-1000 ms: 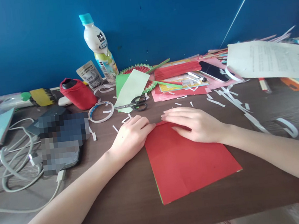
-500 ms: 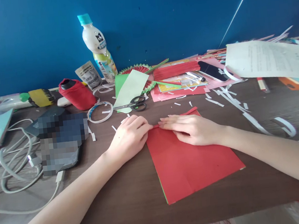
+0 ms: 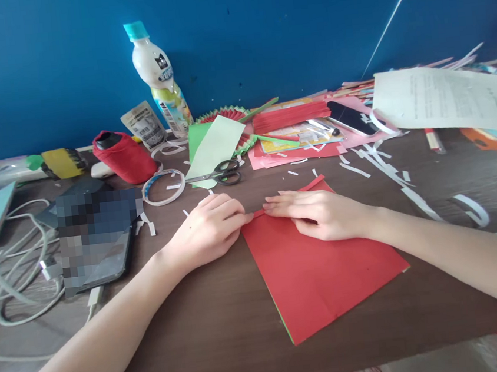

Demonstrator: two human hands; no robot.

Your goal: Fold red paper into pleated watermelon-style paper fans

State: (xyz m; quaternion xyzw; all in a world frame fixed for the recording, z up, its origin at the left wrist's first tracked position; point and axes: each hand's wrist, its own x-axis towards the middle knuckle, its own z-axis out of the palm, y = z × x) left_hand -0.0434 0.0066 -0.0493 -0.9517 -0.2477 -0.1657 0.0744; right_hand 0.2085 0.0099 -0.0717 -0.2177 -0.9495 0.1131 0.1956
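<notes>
A red sheet of paper with a green underside lies on the brown table, its far edge folded over in a narrow strip. My left hand has its fingers curled together, thumb and forefinger pinching the left end of that fold. Flat across the folded strip lies my right hand, fingers stretched out to the left and pressing on the paper. Just beyond my hands are black-handled scissors and a roll of white tape.
A phone with a white cable is at the left. Behind stand a bottle and a red-wrapped object. Coloured papers, a pleated red-green paper fan, a printed sheet and white paper scraps lie at the back and right.
The red paper has turned slightly, its near corner shifting to the right. Both hands stay at the folded edge in nearly the same pose. The whole view has shifted a little.
</notes>
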